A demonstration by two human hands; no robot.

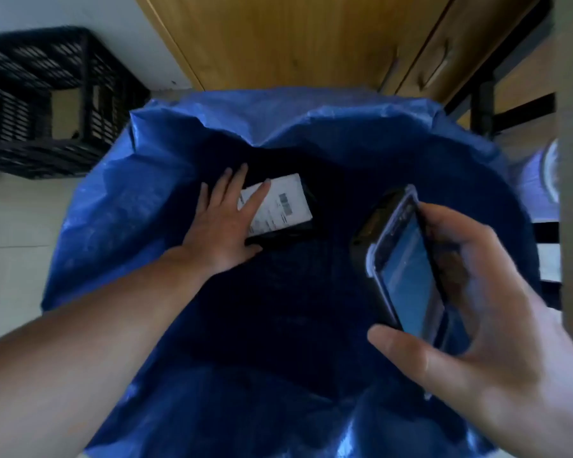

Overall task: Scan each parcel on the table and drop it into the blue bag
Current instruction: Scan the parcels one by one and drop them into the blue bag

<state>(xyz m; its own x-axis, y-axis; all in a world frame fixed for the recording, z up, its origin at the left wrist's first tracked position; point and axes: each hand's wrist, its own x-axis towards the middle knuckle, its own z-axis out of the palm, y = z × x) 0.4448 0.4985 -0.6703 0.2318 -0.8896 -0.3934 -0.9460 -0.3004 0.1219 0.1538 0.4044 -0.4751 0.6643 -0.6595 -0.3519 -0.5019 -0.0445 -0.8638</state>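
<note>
Pale floor (20, 219), a wooden cabinet (295, 38) behind, and the bag (119, 200) gaping below us. Our left hand (222, 223), fingers straight, rests on the parcel (278, 206) deep inside near the bag's far wall (label up). The right hand (497, 325) grips the scanner (407, 269) over the right rim. We see two risks: a slack grip could drop the scanner in too, or the soft rim could fold shut.

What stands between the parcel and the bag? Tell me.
Nothing visible. The parcel is already inside the bag, and the left hand lies flat on it. The right hand holds the scanner off to the side.
</note>
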